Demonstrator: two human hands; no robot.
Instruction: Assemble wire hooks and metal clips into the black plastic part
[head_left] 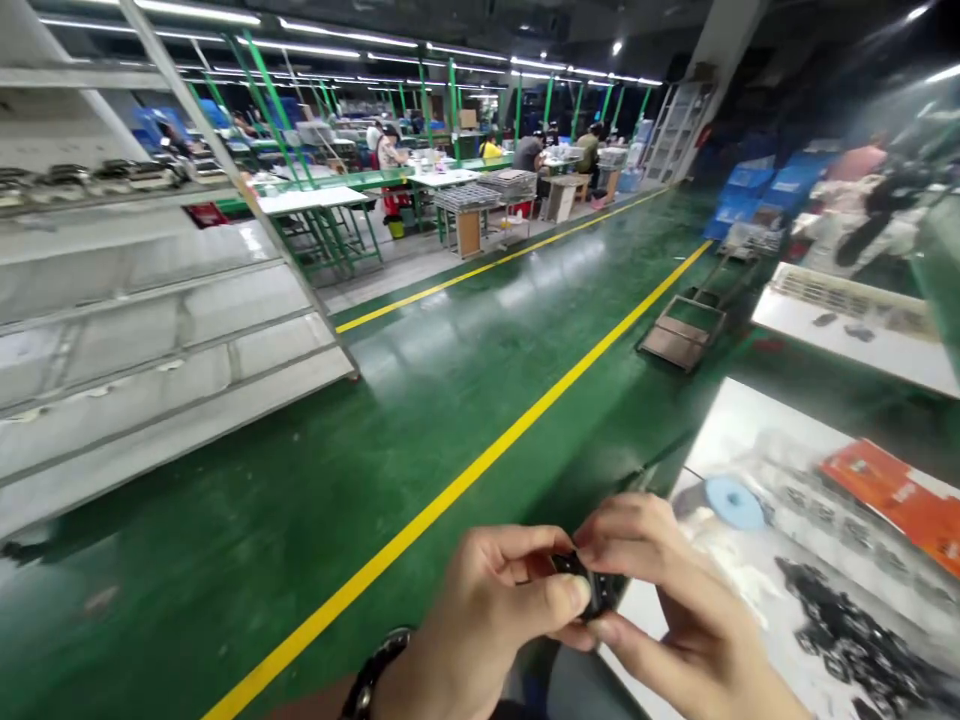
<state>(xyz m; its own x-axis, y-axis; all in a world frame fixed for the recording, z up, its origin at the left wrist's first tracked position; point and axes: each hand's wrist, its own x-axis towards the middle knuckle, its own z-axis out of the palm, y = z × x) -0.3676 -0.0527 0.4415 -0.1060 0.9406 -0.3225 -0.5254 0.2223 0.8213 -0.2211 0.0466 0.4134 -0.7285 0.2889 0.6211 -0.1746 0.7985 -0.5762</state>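
Between both hands, low and right of centre, is a small black part (594, 592) with a glossy surface. My left hand (504, 590) grips it from the left, thumb across its front. The thumb and fingers of my right hand (667, 590) hold its right side and top edge. Fingers cover much of the part. A dark band circles my left wrist. Beside my right hand, a white table (731, 425) carries a heap of small black parts (862, 630), a light-blue disc (735, 502) and an orange-red sheet (900, 490).
A metal rack (142, 355) with sloping shelves stands at left. Yellow lines cross the green floor (420, 430). A flat trolley (679, 332) stands beyond the table, near another white table (862, 345) and blue crates (742, 190). Several people sit at far benches.
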